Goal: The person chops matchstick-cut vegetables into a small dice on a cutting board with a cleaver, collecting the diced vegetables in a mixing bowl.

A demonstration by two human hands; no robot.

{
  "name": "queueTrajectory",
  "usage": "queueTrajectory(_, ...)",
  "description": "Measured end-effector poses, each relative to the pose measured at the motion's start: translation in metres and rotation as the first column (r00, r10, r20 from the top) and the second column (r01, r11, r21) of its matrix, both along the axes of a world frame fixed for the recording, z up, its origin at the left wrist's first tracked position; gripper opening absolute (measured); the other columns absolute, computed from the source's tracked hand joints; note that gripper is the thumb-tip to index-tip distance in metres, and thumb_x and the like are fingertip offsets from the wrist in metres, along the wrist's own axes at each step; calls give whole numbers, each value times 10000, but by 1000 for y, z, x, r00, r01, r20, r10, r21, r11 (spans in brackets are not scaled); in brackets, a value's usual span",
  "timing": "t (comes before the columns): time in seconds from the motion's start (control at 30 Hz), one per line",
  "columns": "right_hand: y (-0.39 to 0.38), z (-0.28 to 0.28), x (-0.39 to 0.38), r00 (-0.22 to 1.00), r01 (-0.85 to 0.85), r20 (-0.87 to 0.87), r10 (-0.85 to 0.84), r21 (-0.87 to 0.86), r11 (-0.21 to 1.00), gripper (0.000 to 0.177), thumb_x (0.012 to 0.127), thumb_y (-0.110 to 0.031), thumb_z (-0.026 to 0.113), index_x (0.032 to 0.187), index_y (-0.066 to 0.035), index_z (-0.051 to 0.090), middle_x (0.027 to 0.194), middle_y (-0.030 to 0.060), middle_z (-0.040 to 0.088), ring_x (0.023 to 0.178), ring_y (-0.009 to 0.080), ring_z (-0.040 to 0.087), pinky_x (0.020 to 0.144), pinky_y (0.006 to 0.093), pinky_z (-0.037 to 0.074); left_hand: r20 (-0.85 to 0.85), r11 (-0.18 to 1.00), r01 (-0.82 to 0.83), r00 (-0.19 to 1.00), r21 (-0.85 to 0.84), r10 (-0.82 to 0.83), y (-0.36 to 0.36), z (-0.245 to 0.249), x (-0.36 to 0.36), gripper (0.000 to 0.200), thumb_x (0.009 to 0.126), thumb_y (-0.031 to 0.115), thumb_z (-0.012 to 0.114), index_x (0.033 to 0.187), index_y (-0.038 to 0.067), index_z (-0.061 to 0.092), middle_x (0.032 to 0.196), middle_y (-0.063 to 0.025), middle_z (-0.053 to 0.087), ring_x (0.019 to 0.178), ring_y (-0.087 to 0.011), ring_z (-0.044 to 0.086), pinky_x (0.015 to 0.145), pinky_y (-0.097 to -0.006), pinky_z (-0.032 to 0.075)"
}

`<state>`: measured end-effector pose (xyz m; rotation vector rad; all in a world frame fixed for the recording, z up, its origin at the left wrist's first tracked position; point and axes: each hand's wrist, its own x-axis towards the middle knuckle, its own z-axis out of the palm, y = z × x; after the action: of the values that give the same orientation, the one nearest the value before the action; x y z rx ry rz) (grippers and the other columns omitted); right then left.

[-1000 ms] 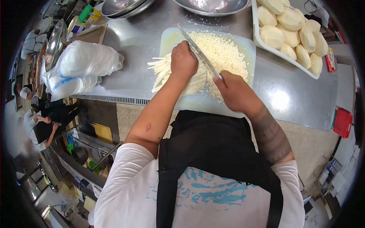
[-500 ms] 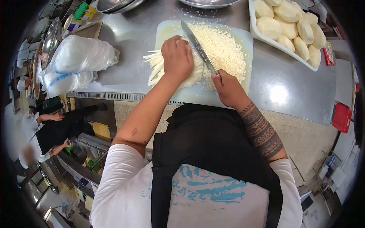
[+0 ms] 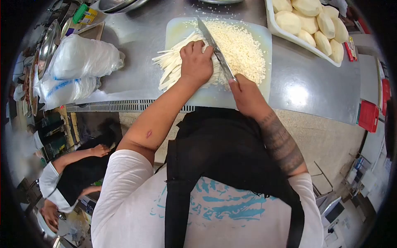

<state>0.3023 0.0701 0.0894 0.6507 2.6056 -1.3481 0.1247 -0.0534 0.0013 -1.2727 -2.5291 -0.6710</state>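
While right fingers [image 3: 245,82] clamp the metal knife [image 3: 219,56], left fingers [image 3: 198,46] curl, slightly apart, over pale thin strips [image 3: 170,64].

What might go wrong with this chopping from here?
The left hand holds white strips close beside the knife in the right hand, so a slip might cut it. Diced bits spread near the cutting board's far edge, some on the table; more might spill.
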Motion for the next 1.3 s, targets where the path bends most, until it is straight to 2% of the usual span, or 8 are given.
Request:
queueTrajectory(0.27,-15,-15,2,997,49,57,-48,-20,999,350,1097,-285,535,1013,53,576,898,340,672,914,550,651,784,578,498,2,1000,15,1000,18,-15,-3,-3,0,266,828,97,661,1089,115,712,1253,-152,612,1220,-380,537,1049,-535,373)
queueTrajectory(0.4,-29,36,28,996,58,-60,-59,-34,998,364,1103,-295,526,1008,54,571,893,345,661,897,546,649,769,571,499,10,999,25,1000,33,-25,-3,-7,-4,277,827,95,661,1098,117,718,1247,-146,612,1212,-375,537,1043,-534,372)
queueTrajectory(0.57,-28,-13,13,996,93,5,-93,-65,994,350,1109,-289,508,1029,47,563,895,337,656,887,556,635,756,569,496,-6,999,26,1000,19,-26,-4,-7,-3,249,825,119,670,1065,150,729,1237,-131,599,1239,-352,511,1048,-535,354)
queueTrajectory(0.7,-46,51,40,992,127,16,-126,-118,985,340,1116,-289,501,1031,36,550,879,326,650,852,551,626,725,566,486,-5,998,29,1000,49,-29,-3,-13,-7,246,825,127,673,1063,148,730,1237,-129,598,1230,-350,513,1047,-535,353)
queueTrajectory(0.83,-50,0,26,989,143,-20,-144,-18,990,320,1113,-279,515,1040,30,552,882,330,650,857,550,629,731,570,484,22,998,41,999,37,-42,-4,-12,-3,247,822,128,675,1062,145,730,1236,-129,595,1214,-351,516,1034,-534,354)
queueTrajectory(1.03,-60,32,36,983,181,31,-179,-191,965,313,1114,-267,505,1052,36,551,889,344,647,863,554,632,735,571,483,0,997,49,999,52,-49,-3,-13,-10,248,814,122,677,1055,141,730,1237,-137,588,1225,-361,507,1020,-539,351)
queueTrajectory(1.1,-64,-6,21,986,167,16,-167,-13,986,311,1114,-266,505,1057,36,553,895,344,648,866,556,631,737,572,482,11,998,58,998,39,-58,-5,-14,-6,244,814,120,676,1051,140,731,1237,-139,586,1226,-363,505,1018,-541,350)
queueTrajectory(1.3,-77,46,41,970,237,87,-225,-165,957,306,1109,-262,514,1047,34,558,875,334,649,872,555,630,734,577,479,35,996,57,998,75,-60,-4,-15,-10,239,817,118,666,1045,142,730,1247,-140,585,1236,-367,502,1024,-541,347)
